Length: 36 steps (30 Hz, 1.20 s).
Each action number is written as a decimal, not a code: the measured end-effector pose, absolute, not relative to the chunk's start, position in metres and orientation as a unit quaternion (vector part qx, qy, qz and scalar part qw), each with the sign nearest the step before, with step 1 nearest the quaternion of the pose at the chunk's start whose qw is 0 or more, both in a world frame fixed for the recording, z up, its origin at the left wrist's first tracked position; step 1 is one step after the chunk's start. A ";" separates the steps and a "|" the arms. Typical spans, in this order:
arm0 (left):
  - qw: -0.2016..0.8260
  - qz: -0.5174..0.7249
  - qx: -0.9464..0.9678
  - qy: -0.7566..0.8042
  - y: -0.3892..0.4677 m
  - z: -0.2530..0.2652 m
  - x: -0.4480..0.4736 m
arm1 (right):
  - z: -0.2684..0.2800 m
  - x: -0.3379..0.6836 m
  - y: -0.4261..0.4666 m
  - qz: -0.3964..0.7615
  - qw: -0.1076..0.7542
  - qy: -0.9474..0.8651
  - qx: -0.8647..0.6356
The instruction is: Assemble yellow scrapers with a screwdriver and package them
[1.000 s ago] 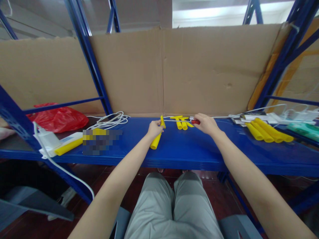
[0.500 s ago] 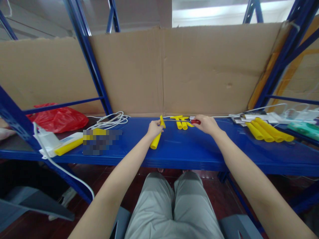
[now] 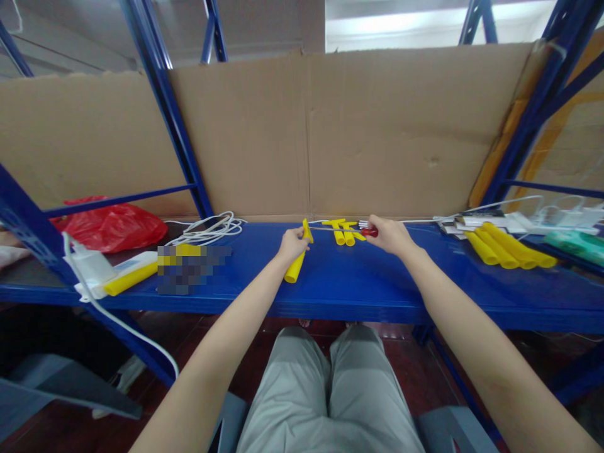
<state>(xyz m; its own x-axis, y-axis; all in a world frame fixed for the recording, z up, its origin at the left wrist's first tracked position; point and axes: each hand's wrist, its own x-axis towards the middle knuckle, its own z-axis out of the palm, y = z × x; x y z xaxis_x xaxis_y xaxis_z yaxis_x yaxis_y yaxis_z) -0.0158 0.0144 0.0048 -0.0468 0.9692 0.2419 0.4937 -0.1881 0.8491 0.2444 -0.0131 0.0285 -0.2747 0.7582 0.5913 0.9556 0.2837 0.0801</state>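
Your closed left hand point(image 3: 291, 243) apparently steadies the yellow T-piece point(image 3: 295, 268) against the screwdriver point(image 3: 370, 232) your right hand point(image 3: 389, 235) grips beside it.

Grey-green trousers point(image 3: 292, 390), bare forearms point(image 3: 231, 330); feet point(image 3: 304, 323), barely visible, perhaps bare.

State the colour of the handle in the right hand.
The handle is red, seen best in the head view.
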 end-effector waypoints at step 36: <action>0.272 0.442 0.635 0.573 0.013 0.005 -0.016 | 0.024 0.251 -0.008 -0.229 0.253 -0.790 -0.510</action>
